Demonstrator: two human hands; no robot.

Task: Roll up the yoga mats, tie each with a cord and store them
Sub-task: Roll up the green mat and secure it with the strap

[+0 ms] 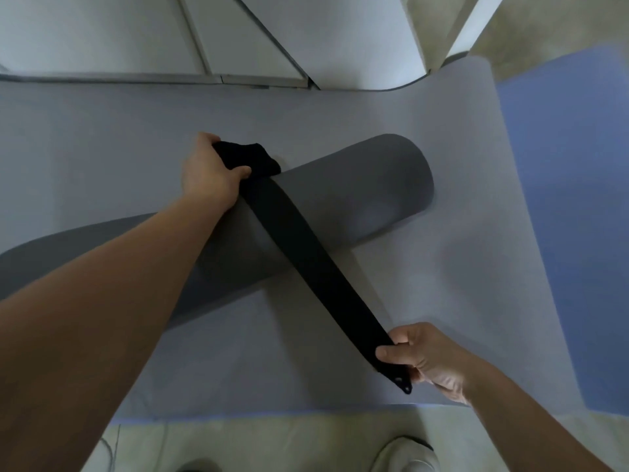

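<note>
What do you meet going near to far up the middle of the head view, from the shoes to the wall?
Shoes → bare floor → flat mat → right hand holding the strap → rolled mat → left hand → white panels.

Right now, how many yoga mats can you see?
3: a dark grey rolled mat under the black strap, a pale flat mat beneath it, and a blue mat at the right. Others may be hidden.
</note>
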